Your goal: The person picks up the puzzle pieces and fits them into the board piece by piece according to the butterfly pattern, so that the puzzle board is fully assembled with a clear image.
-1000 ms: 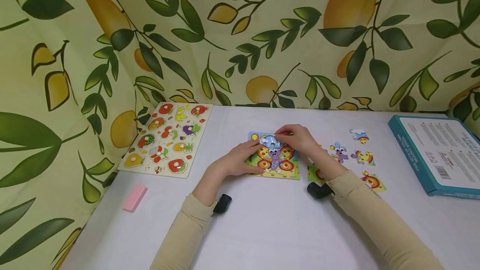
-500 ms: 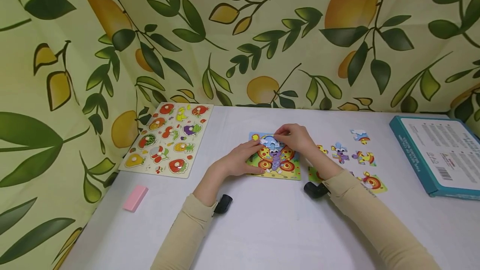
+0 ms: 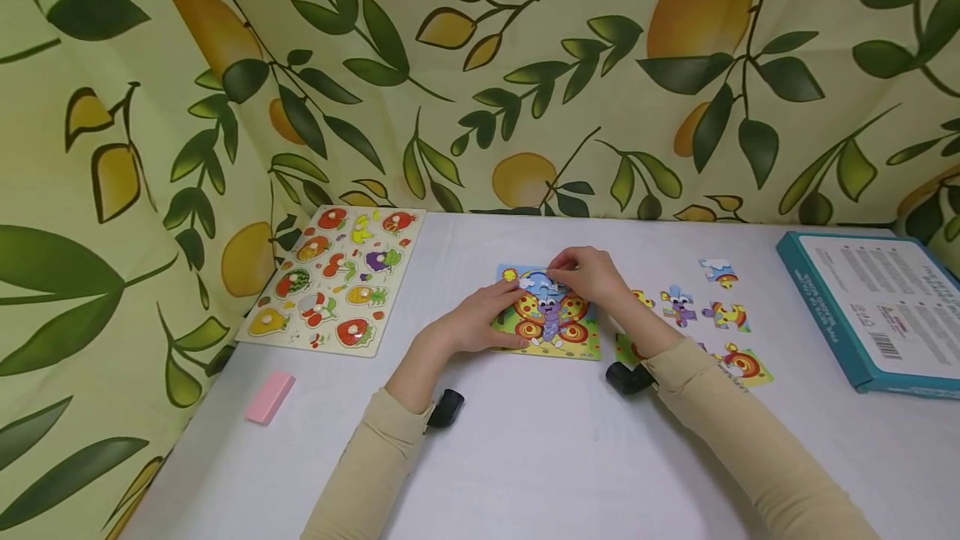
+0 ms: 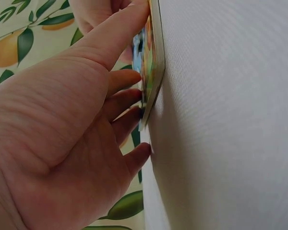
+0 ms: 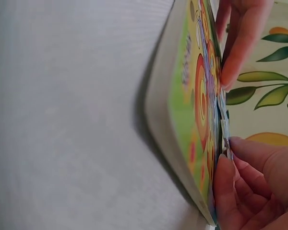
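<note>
A butterfly jigsaw board [image 3: 581, 348] lies on the white table, showing a butterfly with orange wings under a blue sky. My left hand [image 3: 474, 320] rests along its left side, thumb at the lower left and fingertips on the upper left, as the left wrist view shows with its loosely extended fingers [image 4: 127, 98]. At the board's top, my right hand [image 3: 596, 277] pinches a blue sky puzzle piece [image 3: 534, 282] by its right part. Seen from the right wrist, thumb and finger grip the thin puzzle piece [image 5: 224, 120] close over the board, with a left fingertip at its other end.
Several loose puzzle pieces [image 3: 726, 315] lie right of the board, some partly behind the right forearm. A teal-edged box [image 3: 885, 307] stands at the far right. A fruit peg puzzle [image 3: 337, 282] lies back left, with a pink block [image 3: 270, 397] in front of it.
Both hands stay at the board. The right thumb and fingers shift slightly at the sky piece, and the piece sits a little differently against the board's top.
</note>
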The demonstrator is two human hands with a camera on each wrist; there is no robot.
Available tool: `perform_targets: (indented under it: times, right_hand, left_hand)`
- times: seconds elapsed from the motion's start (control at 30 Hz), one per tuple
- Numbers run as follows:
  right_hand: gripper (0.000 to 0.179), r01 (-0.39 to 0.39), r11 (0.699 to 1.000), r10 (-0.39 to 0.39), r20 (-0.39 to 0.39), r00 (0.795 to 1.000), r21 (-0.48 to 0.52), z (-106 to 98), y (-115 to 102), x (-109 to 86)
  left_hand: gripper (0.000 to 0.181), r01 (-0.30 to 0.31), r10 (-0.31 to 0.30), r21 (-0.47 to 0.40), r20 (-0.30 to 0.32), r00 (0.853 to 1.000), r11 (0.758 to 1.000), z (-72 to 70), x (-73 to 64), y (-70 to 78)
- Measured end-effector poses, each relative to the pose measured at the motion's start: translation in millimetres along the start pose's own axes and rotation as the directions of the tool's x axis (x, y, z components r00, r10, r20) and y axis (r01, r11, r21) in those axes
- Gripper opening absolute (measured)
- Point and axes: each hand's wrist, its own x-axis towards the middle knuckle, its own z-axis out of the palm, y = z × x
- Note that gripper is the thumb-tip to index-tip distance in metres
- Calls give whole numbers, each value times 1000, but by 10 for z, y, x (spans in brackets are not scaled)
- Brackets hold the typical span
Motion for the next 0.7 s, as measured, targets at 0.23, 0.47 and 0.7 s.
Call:
perform_targets:
  times: [0.23,0.47,0.7]
  right_hand:
    - [21,3,1000,-3,-3,1000,-13,4,0,-13]
    - [22,12,1000,-12,-1,1000,-26,-4,20,-16]
    - [21,30,999,-29,8,1000,-35,-2,17,-9]
  left_hand:
    - [80,11,-11,0,4,1000,1000,11,10,-8]
    - [79,-35,34,37,19,999,999,7,17,-14]
    - [76,-41,36,83,59,998,996,14,10,-18]
